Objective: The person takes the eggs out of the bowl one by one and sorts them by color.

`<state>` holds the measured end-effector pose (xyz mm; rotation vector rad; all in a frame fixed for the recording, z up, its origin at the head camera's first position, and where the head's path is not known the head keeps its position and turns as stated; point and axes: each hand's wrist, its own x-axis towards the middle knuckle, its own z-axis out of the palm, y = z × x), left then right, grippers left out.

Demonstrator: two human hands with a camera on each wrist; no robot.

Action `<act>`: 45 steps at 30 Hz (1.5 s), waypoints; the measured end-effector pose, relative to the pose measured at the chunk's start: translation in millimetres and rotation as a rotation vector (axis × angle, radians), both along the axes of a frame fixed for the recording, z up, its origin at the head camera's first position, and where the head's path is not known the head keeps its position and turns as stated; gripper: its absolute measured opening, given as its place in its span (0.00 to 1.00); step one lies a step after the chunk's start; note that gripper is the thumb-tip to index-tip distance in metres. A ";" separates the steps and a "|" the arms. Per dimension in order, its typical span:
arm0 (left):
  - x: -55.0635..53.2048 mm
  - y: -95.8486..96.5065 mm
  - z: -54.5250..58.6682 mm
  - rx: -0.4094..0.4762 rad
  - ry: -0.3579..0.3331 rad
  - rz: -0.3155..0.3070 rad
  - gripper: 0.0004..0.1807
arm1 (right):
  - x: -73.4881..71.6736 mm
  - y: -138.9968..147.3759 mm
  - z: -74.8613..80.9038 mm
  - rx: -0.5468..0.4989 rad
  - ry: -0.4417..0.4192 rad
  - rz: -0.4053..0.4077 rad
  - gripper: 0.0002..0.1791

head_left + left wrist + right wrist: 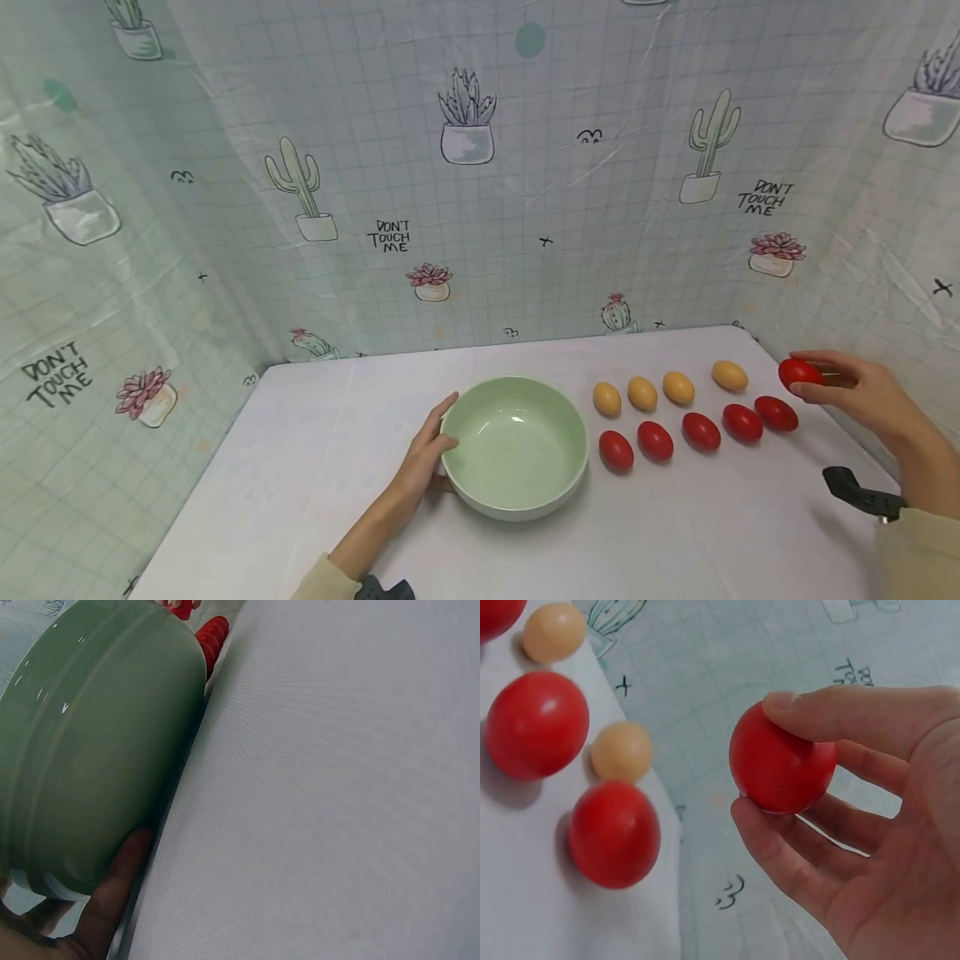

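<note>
A light green bowl (513, 450) stands on the white table. My left hand (420, 467) grips its left side, the thumb over the rim and other fingers against the outer wall; in the left wrist view a finger (120, 892) lies low against the bowl near the tabletop. Over the table's right edge, my right hand (862, 392) holds a red egg (781, 761) between thumb and fingertips, raised off the table. Several red eggs (701, 432) lie in a slanting row right of the bowl. Behind them runs a row of several yellow eggs (678, 387).
A patterned cloth (465, 233) with cactus drawings hangs behind and at both sides of the table (315, 450). Black wrist straps or mounts (862, 493) show near both sleeves. The bowl's inside shows no eggs.
</note>
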<state>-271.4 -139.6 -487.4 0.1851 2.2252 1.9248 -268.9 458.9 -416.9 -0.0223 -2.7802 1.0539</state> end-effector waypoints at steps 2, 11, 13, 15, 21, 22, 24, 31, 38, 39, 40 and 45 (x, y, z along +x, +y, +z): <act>0.3 -0.5 -0.7 -0.002 -0.005 0.002 0.39 | -0.5 4.7 -4.5 -0.004 -0.012 -0.021 0.39; 1.4 -0.7 0.0 0.003 0.006 0.005 0.39 | -4.9 27.1 -25.8 -0.057 -0.120 -0.119 0.43; 1.6 -0.6 0.3 0.006 0.010 0.003 0.40 | -5.4 32.2 -33.8 -0.047 -0.141 -0.130 0.45; 1.7 -0.6 0.5 0.006 0.012 0.001 0.40 | -5.9 36.1 -40.4 -0.030 -0.168 -0.143 0.47; 1.6 0.8 1.1 0.000 0.006 0.003 0.40 | -5.3 39.3 -48.5 0.008 -0.183 -0.154 0.47; 1.6 1.2 1.3 0.000 0.006 0.005 0.40 | -5.6 39.8 -49.7 0.017 -0.172 -0.148 0.46; 1.3 1.9 1.3 0.001 0.006 0.009 0.40 | -5.9 40.7 -52.5 0.026 -0.152 -0.134 0.43; -0.2 2.2 1.9 -0.003 0.010 0.007 0.40 | -6.4 43.4 -57.2 0.001 -0.161 -0.112 0.42; 0.0 2.1 2.7 0.000 0.014 0.010 0.40 | -4.9 45.3 -51.4 0.001 -0.215 -0.065 0.44; 0.3 1.9 2.7 -0.002 0.017 0.007 0.40 | -4.8 45.9 -50.8 0.009 -0.220 -0.055 0.44; 0.3 1.9 2.6 -0.001 0.014 0.006 0.40 | -4.8 46.3 -50.5 0.015 -0.222 -0.050 0.44; 0.7 1.5 2.5 -0.002 0.012 0.005 0.40 | -5.1 46.2 -50.0 0.037 -0.227 -0.040 0.43</act>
